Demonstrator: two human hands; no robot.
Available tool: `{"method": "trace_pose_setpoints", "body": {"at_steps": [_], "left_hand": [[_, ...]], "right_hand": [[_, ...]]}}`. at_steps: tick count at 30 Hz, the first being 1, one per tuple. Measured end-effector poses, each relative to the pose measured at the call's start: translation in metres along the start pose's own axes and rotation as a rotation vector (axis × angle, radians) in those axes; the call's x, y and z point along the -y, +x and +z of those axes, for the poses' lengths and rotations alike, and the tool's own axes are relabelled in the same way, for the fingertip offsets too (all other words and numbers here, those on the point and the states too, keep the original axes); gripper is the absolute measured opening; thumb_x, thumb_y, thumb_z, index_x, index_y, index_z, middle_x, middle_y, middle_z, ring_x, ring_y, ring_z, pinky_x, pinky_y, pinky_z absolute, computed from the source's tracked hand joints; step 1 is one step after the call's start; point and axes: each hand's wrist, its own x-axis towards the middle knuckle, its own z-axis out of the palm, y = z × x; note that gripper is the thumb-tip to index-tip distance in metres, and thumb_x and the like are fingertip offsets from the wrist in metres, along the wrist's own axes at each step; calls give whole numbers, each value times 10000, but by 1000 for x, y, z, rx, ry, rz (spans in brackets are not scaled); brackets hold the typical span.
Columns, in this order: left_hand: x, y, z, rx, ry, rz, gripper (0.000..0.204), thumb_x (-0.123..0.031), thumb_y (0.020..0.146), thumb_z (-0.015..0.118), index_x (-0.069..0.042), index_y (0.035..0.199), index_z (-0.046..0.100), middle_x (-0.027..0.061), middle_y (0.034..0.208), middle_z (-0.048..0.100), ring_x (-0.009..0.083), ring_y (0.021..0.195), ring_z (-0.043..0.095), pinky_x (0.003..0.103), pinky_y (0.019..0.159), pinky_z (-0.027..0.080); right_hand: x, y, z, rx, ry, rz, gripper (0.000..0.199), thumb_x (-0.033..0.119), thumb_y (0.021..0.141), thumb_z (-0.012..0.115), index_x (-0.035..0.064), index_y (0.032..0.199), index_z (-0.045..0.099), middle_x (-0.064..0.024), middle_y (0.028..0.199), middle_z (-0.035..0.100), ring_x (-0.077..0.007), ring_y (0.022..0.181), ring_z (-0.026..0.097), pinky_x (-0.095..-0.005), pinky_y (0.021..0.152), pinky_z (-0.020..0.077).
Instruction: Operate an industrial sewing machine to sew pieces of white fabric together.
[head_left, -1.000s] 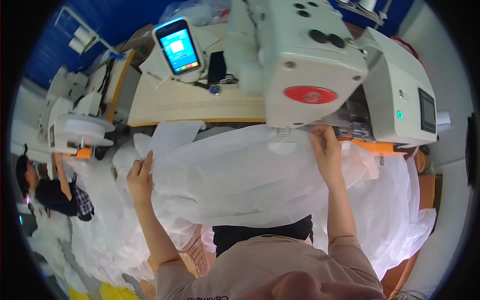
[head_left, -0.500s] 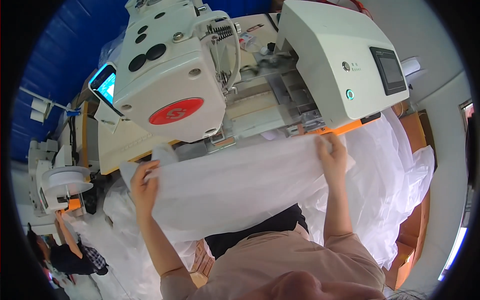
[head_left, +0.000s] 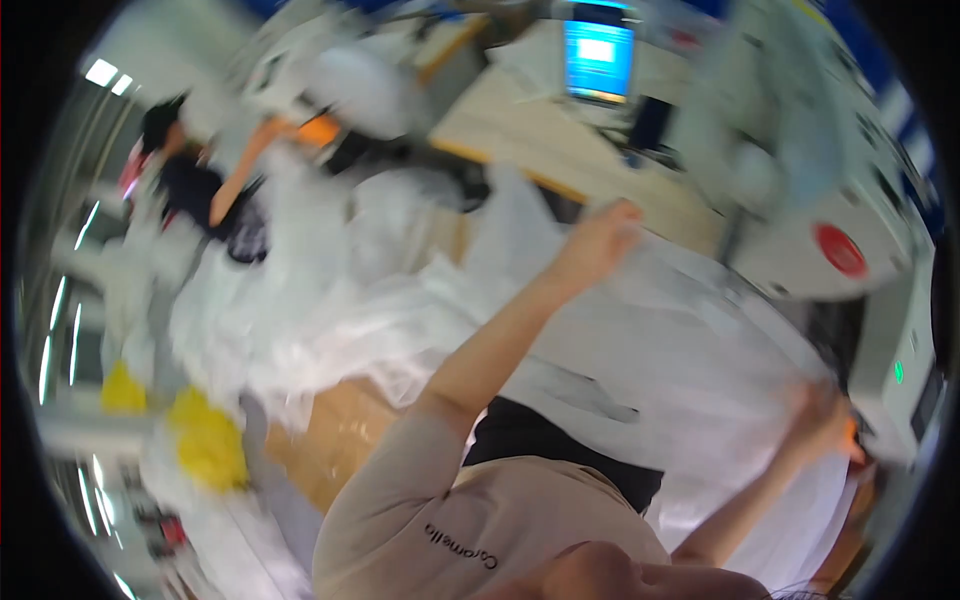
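Note:
A wide sheet of thin white translucent fabric [head_left: 690,340] spreads across my lap and up to the sewing machine [head_left: 800,230]. My left hand [head_left: 600,245] is closed on its upper edge, beside the tabletop. At the right end of the fabric, my right hand [head_left: 815,425] lies near the machine's orange edge. Motion smears its fingers, so their grip cannot be made out. A grey, flat shape shows on or through the fabric between my arms.
A lit blue screen [head_left: 598,58] stands on the pale tabletop [head_left: 510,115]. Heaps of white fabric [head_left: 300,300] lie to the left, with yellow bundles [head_left: 207,440] beyond and a cardboard box [head_left: 335,440] below. A co-worker [head_left: 200,185] sits at another machine, far left.
The view has swung left, so the machine now sits at the right. My left hand has moved up and away from my body with the fabric; my right hand is now lower at the right.

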Motion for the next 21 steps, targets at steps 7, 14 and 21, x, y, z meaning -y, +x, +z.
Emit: {"method": "trace_pose_setpoints", "body": {"at_steps": [7,14,21], "left_hand": [[164,-213,-316,-146,1482,-1295,767,-513,722,663,-74,1307,431,208,1299,489,354,1302,348,646,994,245],[43,-101,-65,68,509,-470,330,-96,864,394,13,1161,487,223,1012,585,382,891,583,488,772,453],[-82,-61,85,-21,-408,12,547,-143,844,550,41,1314,340,269,1197,494,420,1080,493,449,925,405]], "right_hand": [[-41,-22,-17,-5,225,-14,263,157,890,607,-56,1044,621,-152,912,662,-174,773,612,-277,691,491],[-47,-38,-19,-78,314,169,303,220,904,598,-49,1040,628,-128,929,662,-159,761,609,-259,684,495],[-14,-34,-12,-136,313,325,334,281,895,609,-23,1030,642,-133,969,663,-168,752,627,-270,641,511]]}}
